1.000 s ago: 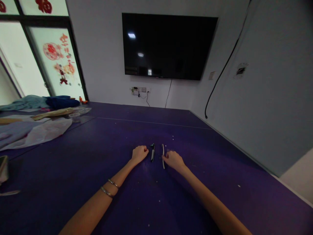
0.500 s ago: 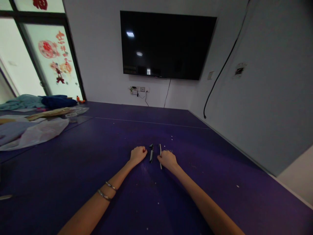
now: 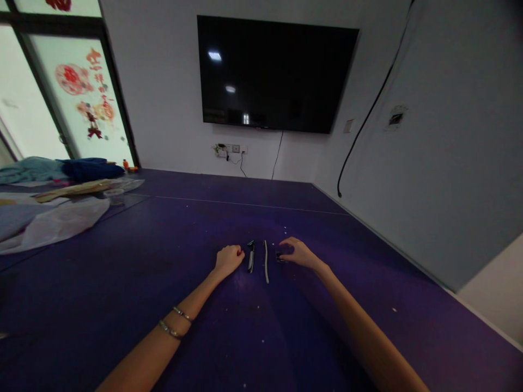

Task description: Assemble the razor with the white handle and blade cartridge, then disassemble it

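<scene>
On the purple tabletop (image 3: 171, 283) a black and grey razor (image 3: 250, 258) lies lengthwise, its head at the far end. Just left of it my left hand (image 3: 229, 260) rests in a closed fist, with nothing seen in it. A slim whitish stick, perhaps a toothbrush (image 3: 266, 262), lies alone to the razor's right. Farther right is my right hand (image 3: 299, 253), thumb and fingers apart. Close by its thumb sits a small dark, partly see-through item (image 3: 279, 256), too small to make out and partly covered by the hand.
At the left stand plastic bags (image 3: 61, 220), folded blue cloth (image 3: 92, 169) and a clear cup (image 3: 115, 196). White specks dot the tabletop. A television (image 3: 278, 73) hangs on the far wall; a black cable (image 3: 368, 117) dangles along the right wall.
My right hand has let go of the whitish stick and moved right to the small dark item, its fingers now apart. My left fist stays beside the razor.
</scene>
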### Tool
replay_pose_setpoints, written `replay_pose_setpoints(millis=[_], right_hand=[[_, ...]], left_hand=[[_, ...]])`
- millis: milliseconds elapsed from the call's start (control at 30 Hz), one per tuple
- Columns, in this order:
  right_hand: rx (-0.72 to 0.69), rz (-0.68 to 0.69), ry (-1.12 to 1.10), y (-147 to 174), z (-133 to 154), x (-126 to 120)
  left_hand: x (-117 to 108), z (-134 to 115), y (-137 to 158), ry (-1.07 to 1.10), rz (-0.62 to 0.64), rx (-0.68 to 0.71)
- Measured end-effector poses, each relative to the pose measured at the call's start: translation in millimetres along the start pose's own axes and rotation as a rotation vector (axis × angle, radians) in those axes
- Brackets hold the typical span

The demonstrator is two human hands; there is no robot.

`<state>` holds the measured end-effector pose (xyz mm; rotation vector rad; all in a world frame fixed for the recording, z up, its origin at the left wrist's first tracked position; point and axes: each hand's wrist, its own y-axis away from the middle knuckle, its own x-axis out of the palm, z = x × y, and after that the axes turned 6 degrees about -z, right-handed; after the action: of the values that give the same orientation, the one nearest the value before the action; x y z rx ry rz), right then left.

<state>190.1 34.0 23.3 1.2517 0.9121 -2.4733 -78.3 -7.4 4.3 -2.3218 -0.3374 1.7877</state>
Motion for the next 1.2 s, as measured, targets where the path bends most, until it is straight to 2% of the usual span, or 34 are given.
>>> replay_pose_setpoints(millis=[167,533,700,867,1067,1200], right_hand=[[0.053,0.114,-0.024,5,-17,7],[0.025,0.102,-0.054,0,-8,11],[-0.006,-0.016,0.03,10,-18,7],[0.041,-0.131,0.135,35,-39,-8],[0.087,-0.16,0.251,71,-61,-14],[0.094,-0.148,0.277,82,-63,-9]], left_hand=[[1,0,0,0.0,0.0,0.008],[-3,-1,2,0.003,0.009,0.013],[-1,0,1,0.015,-0.008,0.011],[3,5,-1,0.114,-0.108,0.015],[5,17,-10,0.352,-0.186,-0.024],[0,35,-16,0.373,-0.256,-0.011]])
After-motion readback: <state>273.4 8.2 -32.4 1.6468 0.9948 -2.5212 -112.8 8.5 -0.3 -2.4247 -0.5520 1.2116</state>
